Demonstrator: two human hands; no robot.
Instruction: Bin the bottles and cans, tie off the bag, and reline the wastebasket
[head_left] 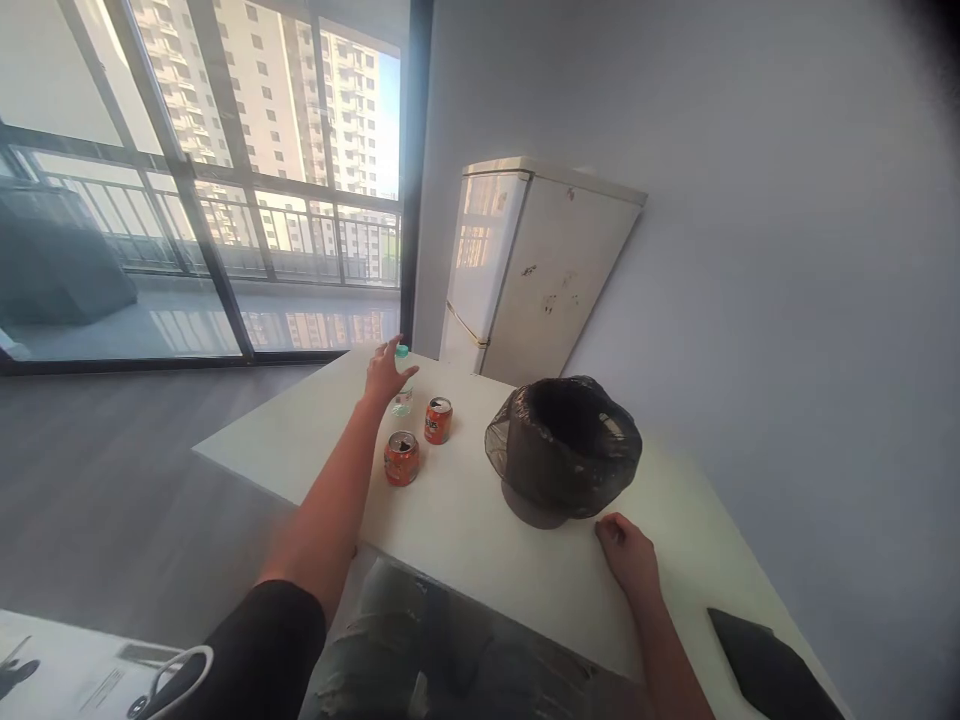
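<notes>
My left hand (386,374) reaches across the white table, fingers spread beside a clear plastic bottle (403,402) with a green cap. It partly covers the bottle; whether the fingers touch it I cannot tell. Two orange-red drink cans stand upright nearer to me: one can (402,460) by my forearm, the other can (438,422) a little farther back to the right. My right hand (628,552) rests on the tabletop with its fingers curled, just right of a bin (529,450) lined with a black plastic bag. What those curled fingers hold, if anything, is hidden.
The white table (465,540) ends at a corner on the left. A dark flat object (772,660) lies at its right edge. Behind the table stands an old white fridge (555,270) against the wall. Glass sliding doors (225,200) fill the left background.
</notes>
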